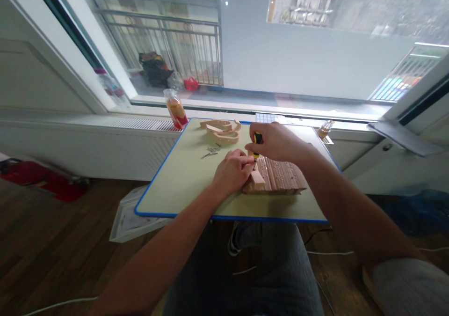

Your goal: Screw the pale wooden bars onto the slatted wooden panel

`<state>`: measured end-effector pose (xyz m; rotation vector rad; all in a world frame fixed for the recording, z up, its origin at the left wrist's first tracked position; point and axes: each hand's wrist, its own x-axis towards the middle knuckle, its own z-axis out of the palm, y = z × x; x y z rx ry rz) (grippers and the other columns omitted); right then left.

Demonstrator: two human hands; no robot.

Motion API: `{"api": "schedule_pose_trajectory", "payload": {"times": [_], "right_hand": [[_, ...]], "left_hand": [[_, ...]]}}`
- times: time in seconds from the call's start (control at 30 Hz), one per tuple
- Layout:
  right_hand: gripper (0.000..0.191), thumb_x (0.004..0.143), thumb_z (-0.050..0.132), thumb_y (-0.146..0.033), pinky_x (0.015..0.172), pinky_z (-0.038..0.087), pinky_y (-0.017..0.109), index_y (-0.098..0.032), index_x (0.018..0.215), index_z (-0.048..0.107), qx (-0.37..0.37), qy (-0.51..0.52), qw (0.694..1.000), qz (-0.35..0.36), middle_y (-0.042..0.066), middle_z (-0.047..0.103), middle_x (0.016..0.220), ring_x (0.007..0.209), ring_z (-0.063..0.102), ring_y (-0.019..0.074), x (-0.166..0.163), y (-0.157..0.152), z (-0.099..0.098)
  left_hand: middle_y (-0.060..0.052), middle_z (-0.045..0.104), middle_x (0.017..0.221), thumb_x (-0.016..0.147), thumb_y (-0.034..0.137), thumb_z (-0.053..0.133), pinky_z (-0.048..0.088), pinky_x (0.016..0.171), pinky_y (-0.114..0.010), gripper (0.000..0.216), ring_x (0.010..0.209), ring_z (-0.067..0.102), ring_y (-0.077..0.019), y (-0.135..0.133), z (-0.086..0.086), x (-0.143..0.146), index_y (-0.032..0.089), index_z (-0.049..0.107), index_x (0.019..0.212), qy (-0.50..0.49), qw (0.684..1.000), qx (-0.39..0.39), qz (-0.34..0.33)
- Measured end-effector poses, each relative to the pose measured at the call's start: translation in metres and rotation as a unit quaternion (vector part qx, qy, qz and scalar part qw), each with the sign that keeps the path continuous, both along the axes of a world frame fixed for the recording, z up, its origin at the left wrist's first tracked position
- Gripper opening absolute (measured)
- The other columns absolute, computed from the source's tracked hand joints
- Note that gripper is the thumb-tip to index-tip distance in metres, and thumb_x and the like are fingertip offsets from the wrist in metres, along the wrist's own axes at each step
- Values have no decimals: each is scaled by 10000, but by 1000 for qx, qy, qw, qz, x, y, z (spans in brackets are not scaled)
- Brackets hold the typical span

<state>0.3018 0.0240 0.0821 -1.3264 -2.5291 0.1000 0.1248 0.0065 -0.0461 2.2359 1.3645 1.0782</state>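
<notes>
My right hand [268,140] is wrapped round the yellow and black handle of a screwdriver [257,140], which points down. Its tip meets a small pale wooden piece [257,177] lying on a brown, ridged block [284,175] dotted with small holes. My left hand [235,168] presses on the wooden piece from the left, fingers close to the screwdriver tip. Whether a screw sits under the tip is too small to tell. Several loose screws [212,151] lie on the table to the left of the block. Curved pale wooden parts [224,131] rest behind them.
The small table [175,189] has a blue edge and stands against a window sill. A plastic bottle [175,110] stands past its back left corner, and a small jar [325,128] is at the right. A white tray [121,220] sits low at the left; cables cross the floor.
</notes>
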Motion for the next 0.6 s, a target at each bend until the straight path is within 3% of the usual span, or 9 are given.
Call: {"api": "schedule_pose_trajectory", "payload": {"times": [0.1, 0.2, 0.27, 0.33, 0.47, 0.6], "right_hand": [[251, 972, 613, -450, 632, 298, 330, -221, 1066, 655, -12, -5, 1000, 25, 51, 714, 865, 704, 529, 179, 7, -4, 4], [263, 962, 624, -400, 644, 329, 320, -189, 1120, 641, -56, -32, 995, 73, 75, 720, 924, 730, 550, 177, 16, -6, 18], [182, 953, 603, -312, 669, 361, 315, -174, 1057, 657, -87, -59, 987, 121, 90, 725, 961, 759, 572, 172, 20, -1, 29], [157, 941, 593, -269, 661, 363, 317, -174, 1027, 684, -103, -105, 981, 124, 81, 723, 920, 731, 571, 167, 23, 7, 39], [150, 877, 687, -264, 645, 361, 309, -202, 990, 762, -113, -134, 974, 143, 37, 749, 888, 724, 586, 160, 25, 28, 45], [158, 835, 723, -252, 646, 343, 308, -227, 975, 791, -109, -123, 977, 139, 11, 763, 896, 719, 585, 150, 26, 35, 42]], "left_hand": [[-65, 779, 969, 895, 143, 641, 560, 935, -393, 239, 948, 704, -223, 14, 15, -9, 225, 863, 861, -47, 997, -2, -65], [-43, 788, 881, 848, 146, 660, 552, 832, -345, 190, 831, 697, -189, 30, 26, -15, 200, 843, 849, -146, 985, -14, -89], [-43, 799, 868, 826, 154, 662, 543, 802, -330, 161, 823, 695, -186, 40, 26, -14, 190, 819, 831, -198, 975, -22, -102], [-51, 793, 861, 853, 217, 677, 540, 784, -324, 139, 814, 688, -186, 46, 20, -11, 178, 810, 866, -221, 963, -38, -147], [-12, 675, 772, 870, 257, 715, 455, 636, -274, 196, 677, 568, -140, 48, 5, -4, 159, 796, 1020, -149, 956, -41, -250], [-10, 633, 818, 870, 275, 773, 458, 674, -288, 123, 734, 557, -145, 46, 2, -4, 169, 758, 930, -79, 963, -13, -257]]}}
